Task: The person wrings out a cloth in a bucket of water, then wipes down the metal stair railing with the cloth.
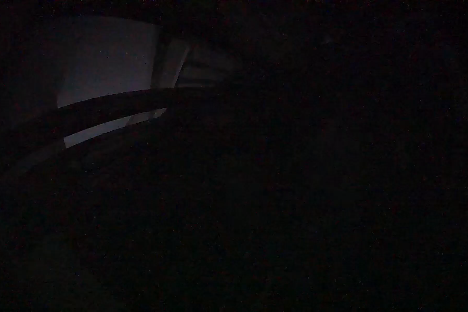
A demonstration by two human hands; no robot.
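Note:
Nearly the whole head view is black. Neither my left hand nor my right hand can be made out, and nothing held or touched shows. At the upper left a pale grey surface (pixel 109 60) stands out faintly. A dark curved band (pixel 109 105) crosses just below it, and under that runs a thin lighter strip (pixel 101 131). What these things are is too dark to tell.
To the right of the pale surface is a narrow, slanted grey upright (pixel 178 62), with faint horizontal bars (pixel 200 75) beside it. Darkness hides everything in the lower and right parts of the view.

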